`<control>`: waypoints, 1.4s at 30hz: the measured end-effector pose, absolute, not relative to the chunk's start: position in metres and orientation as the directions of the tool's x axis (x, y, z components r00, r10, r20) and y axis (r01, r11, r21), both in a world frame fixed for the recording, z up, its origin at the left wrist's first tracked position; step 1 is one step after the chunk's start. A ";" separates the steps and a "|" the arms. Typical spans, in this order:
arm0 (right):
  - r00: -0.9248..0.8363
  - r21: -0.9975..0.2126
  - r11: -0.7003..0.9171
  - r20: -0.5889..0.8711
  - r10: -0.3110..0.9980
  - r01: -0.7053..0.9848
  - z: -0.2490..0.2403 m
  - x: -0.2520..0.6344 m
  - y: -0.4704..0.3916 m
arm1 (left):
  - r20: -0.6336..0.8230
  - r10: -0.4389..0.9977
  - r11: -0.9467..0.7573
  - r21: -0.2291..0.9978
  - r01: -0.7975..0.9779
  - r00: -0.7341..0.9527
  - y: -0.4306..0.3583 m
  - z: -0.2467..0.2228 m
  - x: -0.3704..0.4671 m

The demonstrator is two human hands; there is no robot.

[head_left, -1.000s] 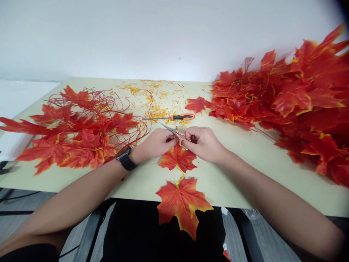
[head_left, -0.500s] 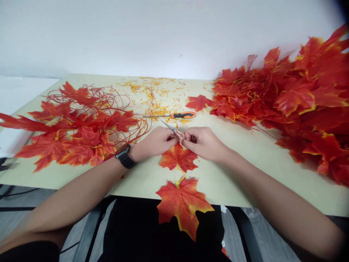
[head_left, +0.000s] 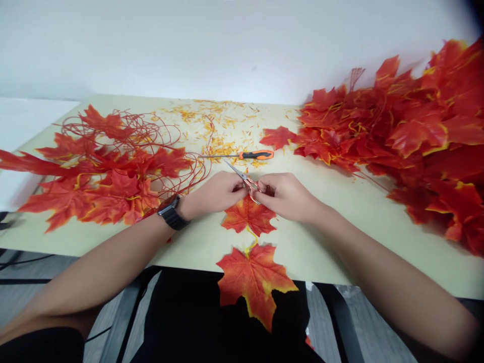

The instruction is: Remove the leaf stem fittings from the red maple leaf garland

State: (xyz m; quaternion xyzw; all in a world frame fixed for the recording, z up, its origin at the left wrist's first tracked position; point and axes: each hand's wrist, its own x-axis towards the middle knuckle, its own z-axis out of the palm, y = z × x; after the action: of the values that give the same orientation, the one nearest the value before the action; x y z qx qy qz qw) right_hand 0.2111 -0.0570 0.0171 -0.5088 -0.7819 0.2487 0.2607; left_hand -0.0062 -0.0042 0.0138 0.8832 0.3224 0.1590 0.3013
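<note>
My right hand (head_left: 283,195) is closed round a small pair of scissors (head_left: 241,173) with copper-coloured handles, blades pointing up and left. Opposite it, my left hand (head_left: 221,191) is closed in a pinch at the top of an artificial maple leaf (head_left: 249,218), red-orange in colour. What exactly lies between its fingertips is partly hidden. A yellow stem joins this leaf to a second maple leaf (head_left: 254,280), which hangs over the table's front edge. A black watch (head_left: 173,214) is on the left wrist.
Behind the hands lies a screwdriver (head_left: 257,155) with an orange and black handle, among yellow scraps (head_left: 223,147). Red leaves (head_left: 113,196) and tangled red cord (head_left: 145,132) cover the table's left side. A big heap of leaves (head_left: 416,132) fills the right, against the wall.
The view has shifted slightly. Both hands, the scissors and the two joined leaves keep nearly the same places on the table.
</note>
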 end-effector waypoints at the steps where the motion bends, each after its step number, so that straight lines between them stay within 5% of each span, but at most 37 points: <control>1: -0.347 -0.652 0.360 0.155 0.925 0.667 0.017 0.211 -0.057 | 0.084 0.664 -0.610 0.636 0.473 0.743 -0.004 0.014 -0.006; 42: -0.398 -0.609 0.381 0.114 0.910 0.696 0.024 0.211 -0.059 | 0.068 0.649 -0.622 0.621 0.477 0.758 -0.004 0.016 -0.007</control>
State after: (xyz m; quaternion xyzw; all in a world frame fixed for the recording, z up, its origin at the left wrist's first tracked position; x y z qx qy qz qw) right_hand 0.2115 -0.0589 0.0244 -0.5015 -0.8007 0.2409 0.2223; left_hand -0.0065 -0.0036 0.0162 0.8890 0.3167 0.1442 0.2976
